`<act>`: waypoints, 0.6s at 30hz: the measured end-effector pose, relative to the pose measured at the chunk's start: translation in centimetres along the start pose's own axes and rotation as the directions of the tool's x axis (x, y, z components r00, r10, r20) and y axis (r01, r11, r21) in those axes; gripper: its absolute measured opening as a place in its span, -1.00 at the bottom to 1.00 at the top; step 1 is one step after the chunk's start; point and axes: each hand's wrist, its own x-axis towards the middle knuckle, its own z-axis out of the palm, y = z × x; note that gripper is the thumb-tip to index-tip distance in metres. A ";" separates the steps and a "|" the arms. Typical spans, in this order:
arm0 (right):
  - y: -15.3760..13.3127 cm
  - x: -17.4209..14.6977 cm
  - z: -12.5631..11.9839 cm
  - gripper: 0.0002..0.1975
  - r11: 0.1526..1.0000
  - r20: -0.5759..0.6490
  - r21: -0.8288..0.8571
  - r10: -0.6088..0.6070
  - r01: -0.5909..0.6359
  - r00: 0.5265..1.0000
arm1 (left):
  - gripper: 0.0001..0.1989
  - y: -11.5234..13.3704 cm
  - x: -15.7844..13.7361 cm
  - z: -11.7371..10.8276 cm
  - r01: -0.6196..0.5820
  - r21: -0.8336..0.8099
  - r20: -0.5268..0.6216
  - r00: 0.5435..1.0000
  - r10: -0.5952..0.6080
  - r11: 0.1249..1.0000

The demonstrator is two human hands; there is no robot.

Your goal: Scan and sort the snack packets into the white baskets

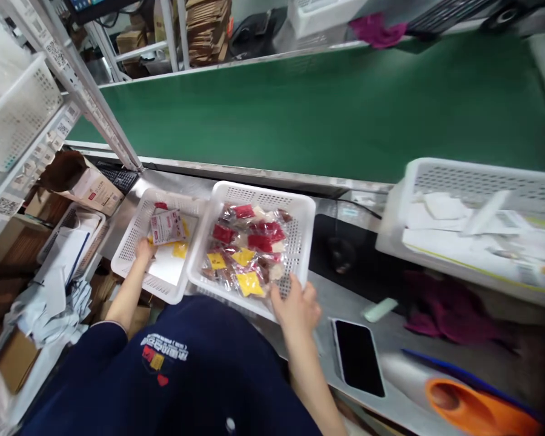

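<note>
Handling packets (249, 283) in head view: most sit heaped in the right basket (266, 195), few in the left basket (131, 247); work looks under way, remainder unclear. Clear, glossy packets, red and yellow patches. Left hand (144, 249) beside printed packet (167, 226), can't tell grip; right hand (298, 304) spread at right basket's near corner.

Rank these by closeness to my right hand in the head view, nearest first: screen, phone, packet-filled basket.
1. Packet-filled basket: its near right corner is right at the right hand.
2. Phone: on the bench, to the hand's right.
3. Screen: far left, beyond the green belt.
</note>
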 end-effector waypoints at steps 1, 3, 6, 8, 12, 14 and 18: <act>0.1 0.0 0.1 -0.31 1.000 -0.001 0.000 0.001 -0.001 1.000 | -0.66 0.5 0.0 0.3 0.019 -0.010 -0.003 1.000 -0.019 1.000; 0.3 0.0 0.1 -0.32 1.000 0.000 0.001 0.007 -0.007 1.000 | -0.64 1.4 0.1 0.8 0.070 -0.030 -0.001 0.998 -0.070 0.997; 0.3 0.0 0.1 -0.33 1.000 -0.007 0.013 0.013 -0.013 1.000 | -0.64 2.1 -0.4 0.6 0.129 -0.048 0.010 0.992 -0.129 0.990; 0.3 0.0 0.1 -0.33 0.999 -0.007 0.019 0.033 -0.033 0.999 | -0.60 1.8 -1.1 -0.5 0.138 -0.050 0.010 0.990 -0.138 0.989; 0.2 0.1 0.1 -0.32 0.999 0.003 0.023 0.049 -0.049 0.999 | -0.57 0.1 -3.2 -4.0 0.088 -0.070 -0.013 0.996 -0.089 0.994; 0.4 0.1 0.2 -0.32 0.999 0.004 0.013 0.048 -0.048 0.999 | -0.58 0.1 -4.7 -5.2 -0.010 -0.125 -0.028 1.000 0.006 0.992; 0.7 0.3 0.1 -0.33 0.998 0.029 -0.028 0.054 -0.053 0.998 | -0.54 4.4 -8.8 -3.6 -0.281 -0.332 -0.022 0.957 0.290 0.900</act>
